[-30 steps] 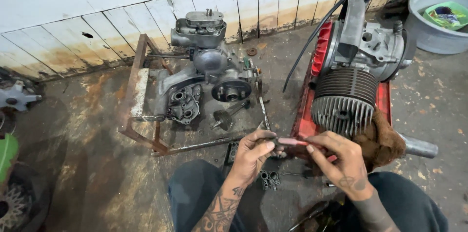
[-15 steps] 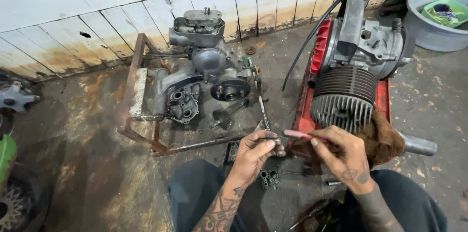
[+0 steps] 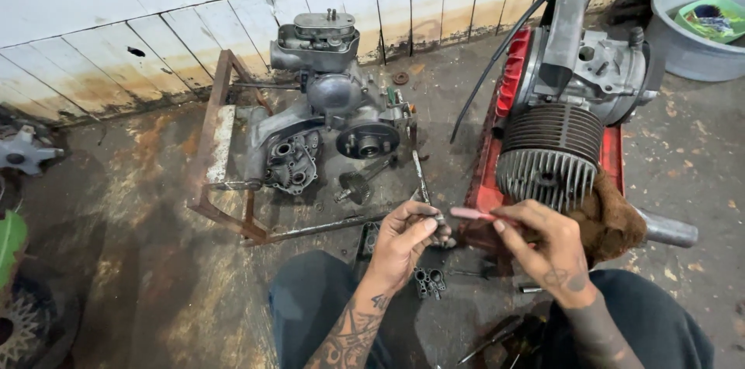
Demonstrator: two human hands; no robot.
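left hand (image 3: 403,241): mine, closed, fingertips pinched round a small dark metal part (image 3: 431,219); too small to tell which part.
right hand (image 3: 543,249): closed on a thin pink-handled tool (image 3: 473,214), its tip meeting the metal part in the left hand.
where the work sits: part and tool are held in the air between my knees, just above the concrete floor (image 3: 140,206), near the front of the red stand (image 3: 497,144).
step in hand: my read is I'm picking or cleaning at the small part with the tool tip, part steadied by the left hand.
next move needs: I judge a steady left pinch and light pressure on the tip; a slip would drop the part among the loose bits below.
below the hands: small black clip-like piece (image 3: 429,282) on the floor, a few thin tools beside my right leg.
right, mid: finned engine cylinder (image 3: 551,155) on the red stand, brown rag (image 3: 613,221) touching it.
left, mid: opened engine crankcase (image 3: 326,128) resting in a rusty steel frame (image 3: 221,152), gears exposed.
far: white plank wall (image 3: 233,20); grey tub (image 3: 691,20) at top right.
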